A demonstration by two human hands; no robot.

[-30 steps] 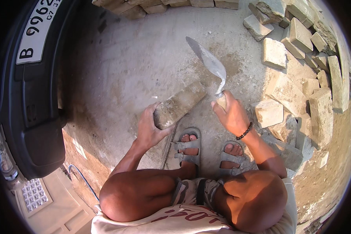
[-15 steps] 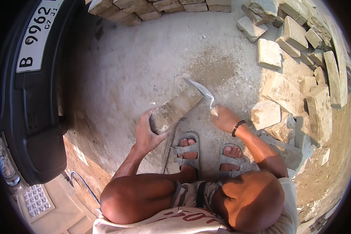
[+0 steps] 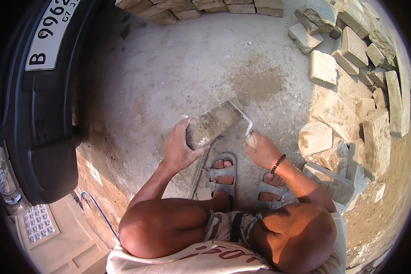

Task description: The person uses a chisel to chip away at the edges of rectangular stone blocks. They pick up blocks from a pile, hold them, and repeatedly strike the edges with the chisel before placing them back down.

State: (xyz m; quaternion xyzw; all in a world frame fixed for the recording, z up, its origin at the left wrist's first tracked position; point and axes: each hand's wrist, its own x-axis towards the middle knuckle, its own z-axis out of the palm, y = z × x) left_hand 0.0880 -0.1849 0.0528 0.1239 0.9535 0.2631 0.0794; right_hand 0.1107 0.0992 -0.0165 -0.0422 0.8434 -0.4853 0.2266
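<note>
My left hand (image 3: pixel 180 145) grips the near end of an oblong, dusty grey-brown paving block (image 3: pixel 210 125), fingers wrapped over its side and thumb under its end. The block is held at a slant above the ground, its far end up and to the right. My right hand (image 3: pixel 264 150), with a dark bead bracelet, is closed on the wooden handle of a steel trowel (image 3: pixel 248 120). The trowel's blade is seen nearly edge-on and slightly blurred at the block's far end; whether it touches cannot tell exactly. My sandalled feet are on the concrete below.
A dark vehicle bumper (image 3: pixel 45 132) fills the left side. A pale panel (image 3: pixel 68 233) and blue hose (image 3: pixel 98 205) lie at lower left. Stacked pavers (image 3: pixel 201 5) stand at the top, loose broken blocks (image 3: pixel 354 49) are heaped along the right, on the dusty concrete ground (image 3: pixel 160 68).
The trowel, earlier raised above and right of the block with its blade flat to view, has swung down to the block's far end and turned edge-on. My left hand still holds the block.
</note>
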